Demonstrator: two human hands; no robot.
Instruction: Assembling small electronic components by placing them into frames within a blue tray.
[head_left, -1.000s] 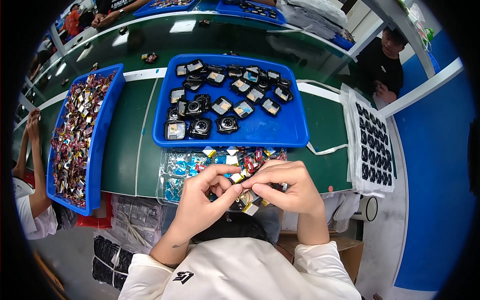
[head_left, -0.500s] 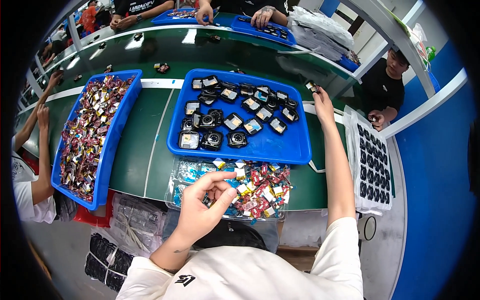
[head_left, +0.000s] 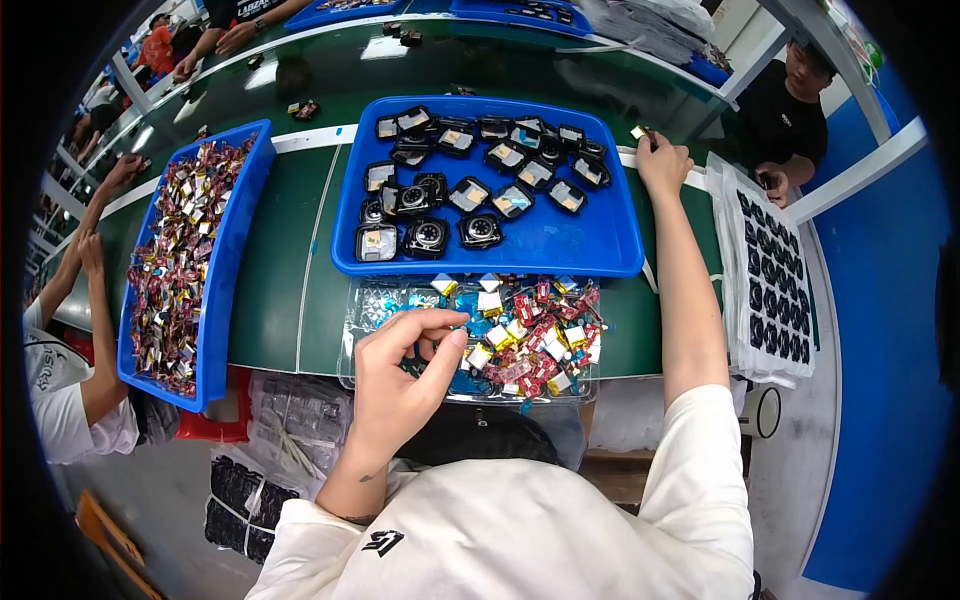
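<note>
My right hand [head_left: 664, 165] is stretched out past the right end of a blue tray [head_left: 625, 225]. Its fingers are closed on a small dark watch part [head_left: 640, 132] with a pale face, mostly covered by the fingers. Black watch cases [head_left: 481, 231] lie in the blue tray, some showing pale insides and others round sensor backs. My left hand [head_left: 398, 375] hovers over the near edge of a clear plastic tray [head_left: 352, 345], fingers curled, thumb and forefinger slightly apart with nothing seen between them. Small battery-and-board pieces [head_left: 535, 335], red, yellow and white, are heaped beside its fingertips.
A long blue bin [head_left: 262, 170] full of similar pieces stands at left, near another person's arms [head_left: 95, 300]. At right lies a white sheet stack [head_left: 765, 275] with rows of black parts, beside a seated person [head_left: 785, 120]. A green conveyor [head_left: 330, 95] runs beyond.
The view has shifted, so the trays appear higher. My right hand has turned, hiding more of the watch part. My left thumb and forefinger have drawn closer together.
</note>
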